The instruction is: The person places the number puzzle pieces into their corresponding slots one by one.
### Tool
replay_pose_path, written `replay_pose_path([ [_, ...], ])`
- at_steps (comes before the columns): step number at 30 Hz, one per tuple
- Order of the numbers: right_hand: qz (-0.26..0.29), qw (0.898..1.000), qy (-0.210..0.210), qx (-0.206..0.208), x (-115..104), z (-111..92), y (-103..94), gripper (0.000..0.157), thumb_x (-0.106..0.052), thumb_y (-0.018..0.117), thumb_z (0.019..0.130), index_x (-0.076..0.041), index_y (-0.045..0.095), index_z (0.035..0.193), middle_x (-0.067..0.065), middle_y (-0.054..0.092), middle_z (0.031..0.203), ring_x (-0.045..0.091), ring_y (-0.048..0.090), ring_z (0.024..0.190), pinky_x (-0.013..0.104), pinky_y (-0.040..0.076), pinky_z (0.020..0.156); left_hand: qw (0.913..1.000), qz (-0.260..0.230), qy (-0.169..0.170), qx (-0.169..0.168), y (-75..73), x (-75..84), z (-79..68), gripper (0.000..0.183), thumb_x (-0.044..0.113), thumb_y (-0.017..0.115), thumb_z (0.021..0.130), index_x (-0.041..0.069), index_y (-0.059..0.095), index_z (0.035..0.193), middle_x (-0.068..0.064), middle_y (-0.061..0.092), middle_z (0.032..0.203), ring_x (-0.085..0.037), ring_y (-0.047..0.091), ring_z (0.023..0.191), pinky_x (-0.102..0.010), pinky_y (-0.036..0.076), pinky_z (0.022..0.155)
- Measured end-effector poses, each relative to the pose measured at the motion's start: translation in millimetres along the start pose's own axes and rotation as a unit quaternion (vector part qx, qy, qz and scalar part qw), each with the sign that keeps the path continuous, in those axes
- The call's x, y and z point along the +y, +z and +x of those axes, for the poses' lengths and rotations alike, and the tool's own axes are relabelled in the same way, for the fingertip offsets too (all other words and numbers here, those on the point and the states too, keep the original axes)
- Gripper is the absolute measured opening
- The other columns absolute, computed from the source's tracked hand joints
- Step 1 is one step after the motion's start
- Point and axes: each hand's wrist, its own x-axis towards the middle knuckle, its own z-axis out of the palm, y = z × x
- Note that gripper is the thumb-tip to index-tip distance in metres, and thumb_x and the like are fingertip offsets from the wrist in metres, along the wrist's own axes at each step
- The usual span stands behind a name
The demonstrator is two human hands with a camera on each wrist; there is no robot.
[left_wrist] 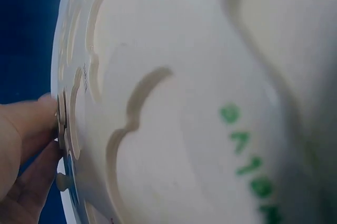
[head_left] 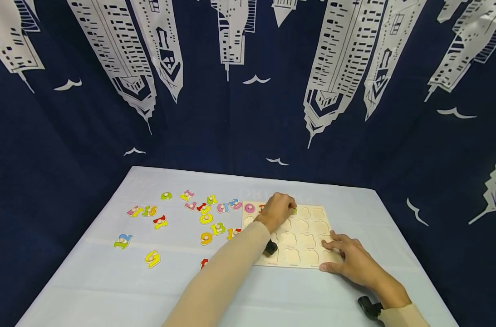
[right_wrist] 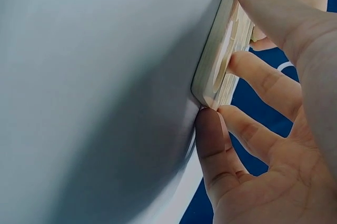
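Note:
Over the top row of the wooden number puzzle board (head_left: 290, 238) is my left hand (head_left: 277, 210), its fingertips pinching a small number piece (head_left: 294, 211). Only a yellow-green edge of that piece shows past the fingers; its numeral is hidden. In the left wrist view, thumb and fingers (left_wrist: 29, 129) close on it at the board's surface, beside a wooden knob (left_wrist: 62, 182) on a blue piece. A pink zero (head_left: 249, 208) sits in the board's top left slot. My right hand (head_left: 354, 261) is spread at the board's right front corner, its fingertips (right_wrist: 209, 124) touching the edge.
Several coloured number pieces lie on the white table left of the board, among them a yellow five (head_left: 152, 259), a green-and-blue twelve (head_left: 123, 241) and a nine (head_left: 206, 238). A red piece (head_left: 204, 262) is partly behind the left sleeve. A dark blue printed cloth (head_left: 231, 127) hangs behind the table.

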Motion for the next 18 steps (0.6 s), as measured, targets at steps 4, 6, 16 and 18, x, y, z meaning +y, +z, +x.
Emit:
replay_pose_path([
  [4,-0.004,1.000,0.000,0.003,0.3,0.5,-1.3,0.078,-0.045,0.103,0.087,-0.007,0.078,0.150,0.035,0.052,0.174,0.049,0.063,0.134,0.072,0.057,0.110,0.9996,-0.027,0.004,0.008,1.7,-2.6,0.6,0.013,0.013,0.088,0.106,0.012,0.091,0.118,0.001,0.091,0.115,-0.009,0.081,0.103,-0.020,0.065,0.092],
  [6,-0.004,1.000,0.000,0.002,0.3,0.8,-1.2,0.078,-0.045,0.103,0.087,-0.007,0.078,0.151,0.034,0.051,0.175,0.047,0.064,0.133,0.070,0.059,0.109,0.9992,-0.037,-0.003,0.013,2.7,-3.6,1.3,0.014,0.012,0.089,0.105,0.011,0.091,0.118,0.000,0.091,0.114,-0.009,0.082,0.102,-0.020,0.065,0.091],
  [16,-0.002,1.000,0.007,-0.004,1.3,-0.8,0.6,0.080,-0.047,0.102,0.087,-0.008,0.077,0.152,0.035,0.050,0.176,0.047,0.063,0.134,0.070,0.060,0.109,0.9957,-0.089,-0.025,-0.004,-1.0,-5.0,3.4,0.018,0.010,0.090,0.103,0.010,0.091,0.121,-0.003,0.091,0.115,-0.013,0.081,0.105,-0.019,0.063,0.093],
  [18,-0.003,1.000,0.010,-0.004,2.0,-0.9,0.4,0.080,-0.048,0.102,0.087,-0.009,0.077,0.153,0.034,0.049,0.177,0.047,0.063,0.134,0.070,0.059,0.109,0.9938,-0.106,-0.031,-0.006,-1.0,-6.3,4.0,0.018,0.008,0.091,0.102,0.009,0.091,0.119,-0.003,0.090,0.113,-0.011,0.078,0.102,-0.022,0.063,0.094],
])
